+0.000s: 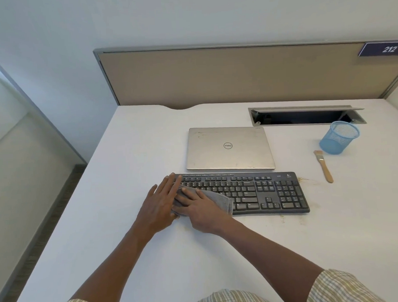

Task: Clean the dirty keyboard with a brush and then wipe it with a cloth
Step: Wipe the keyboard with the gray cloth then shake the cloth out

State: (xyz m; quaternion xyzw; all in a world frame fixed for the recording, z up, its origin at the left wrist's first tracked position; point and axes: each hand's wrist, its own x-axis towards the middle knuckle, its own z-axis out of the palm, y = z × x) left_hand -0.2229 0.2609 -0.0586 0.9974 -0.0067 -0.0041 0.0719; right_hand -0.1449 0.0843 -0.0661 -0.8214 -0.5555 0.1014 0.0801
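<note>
A black keyboard [259,192] lies across the middle of the white desk [106,234]. A grey cloth [220,199] covers its left part. My right hand [199,210] presses flat on the cloth with straight fingers. My left hand [160,204] rests with straight fingers against the keyboard's left end, touching the cloth's edge. A wooden-handled brush [323,166] lies on the desk to the right of the keyboard, apart from both hands.
A shut silver laptop [230,148] sits just behind the keyboard. A blue mesh cup [339,138] stands at the back right near the brush. Behind it is an open cable slot [306,115] in the desk. Brownish dust [308,180] lies right of the keyboard.
</note>
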